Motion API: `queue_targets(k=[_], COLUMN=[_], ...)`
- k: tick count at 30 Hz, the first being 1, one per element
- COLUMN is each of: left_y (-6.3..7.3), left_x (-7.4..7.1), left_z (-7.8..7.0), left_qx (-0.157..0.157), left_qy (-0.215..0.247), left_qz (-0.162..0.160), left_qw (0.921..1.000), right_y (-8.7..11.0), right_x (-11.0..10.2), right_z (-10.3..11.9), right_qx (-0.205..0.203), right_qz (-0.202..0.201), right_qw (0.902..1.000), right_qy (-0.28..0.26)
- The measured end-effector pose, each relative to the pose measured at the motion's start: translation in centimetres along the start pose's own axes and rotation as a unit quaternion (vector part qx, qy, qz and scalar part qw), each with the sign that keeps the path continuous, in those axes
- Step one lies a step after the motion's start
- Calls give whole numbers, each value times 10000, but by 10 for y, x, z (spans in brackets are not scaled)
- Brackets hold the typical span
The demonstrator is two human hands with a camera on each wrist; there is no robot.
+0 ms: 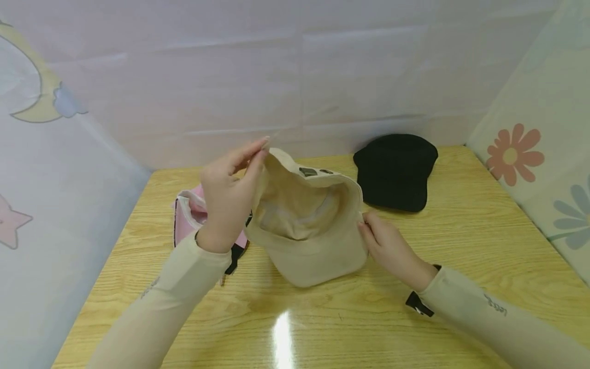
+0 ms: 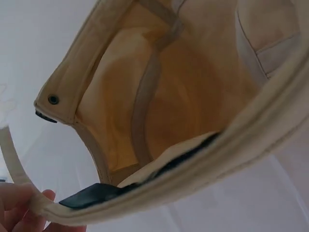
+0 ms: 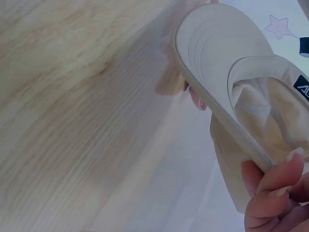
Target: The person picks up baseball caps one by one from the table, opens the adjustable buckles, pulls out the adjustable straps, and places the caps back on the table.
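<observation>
A beige baseball cap (image 1: 318, 264) is held up over the table, its hollow inside turned toward me and its brim lowest. My left hand (image 1: 228, 192) pinches the cap's rear edge by the strap (image 2: 13, 159) between thumb and fingers. On the other side, my right hand (image 1: 392, 248) grips the cap where the brim (image 3: 219, 36) meets the crown. Inside the crown, a dark label (image 3: 303, 87) with white lettering shows in the right wrist view. In the left wrist view a small snap (image 2: 53, 99) sits on the band's corner.
A black cap (image 1: 394, 171) lies at the back right of the wooden table (image 1: 461, 230). At the left, a pink cap (image 1: 183, 223) with white and black trim is partly hidden behind my left hand. Printed cloth walls (image 1: 239, 82) enclose the table's back and sides.
</observation>
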State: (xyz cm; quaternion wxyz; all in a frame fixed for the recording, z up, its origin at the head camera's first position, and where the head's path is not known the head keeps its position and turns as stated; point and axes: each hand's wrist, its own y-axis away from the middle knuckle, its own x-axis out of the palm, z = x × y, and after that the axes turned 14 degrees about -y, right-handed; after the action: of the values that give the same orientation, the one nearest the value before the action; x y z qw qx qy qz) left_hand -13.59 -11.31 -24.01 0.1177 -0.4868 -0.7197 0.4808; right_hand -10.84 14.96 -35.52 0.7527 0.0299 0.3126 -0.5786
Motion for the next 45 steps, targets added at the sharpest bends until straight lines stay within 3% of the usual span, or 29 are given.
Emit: queue_targets(k=[2,4,10,18,26,30,39,45], left_y=[2,5,12,19,25,28,36,56], left_x=[2,4,8,9,12,14,8,-3], left_z=[2,2,4,6,6,7,6,12], left_qx=[689,1187,2054,2644,2829,2737,2288,1883], left_qy=[-650,-1084,-1975,-2208,-2195,-1985,-1757,-1505], left_qz=[134,288,826,1758,2480,2667,2454,2300], left_qw=[9954,9866,9550,9222,9002,9025,9255,9428], right_y=[1,2,4,6,6,6,5,4], right_x=[0,1,0,-3,-4,-5,-9,-12], right_z=[2,3,7,10,11,9,4,0], right_qx=[-53,-102,-216,-1,138,115,257,524], right_qz=[-2,12,6,5,-25,-13,-81,-2], right_qw=[10000,9999,9995,9994,9994,9993,9985,9962], right_qy=[-64,-124,-218,-345,-303,-346,-470,-701])
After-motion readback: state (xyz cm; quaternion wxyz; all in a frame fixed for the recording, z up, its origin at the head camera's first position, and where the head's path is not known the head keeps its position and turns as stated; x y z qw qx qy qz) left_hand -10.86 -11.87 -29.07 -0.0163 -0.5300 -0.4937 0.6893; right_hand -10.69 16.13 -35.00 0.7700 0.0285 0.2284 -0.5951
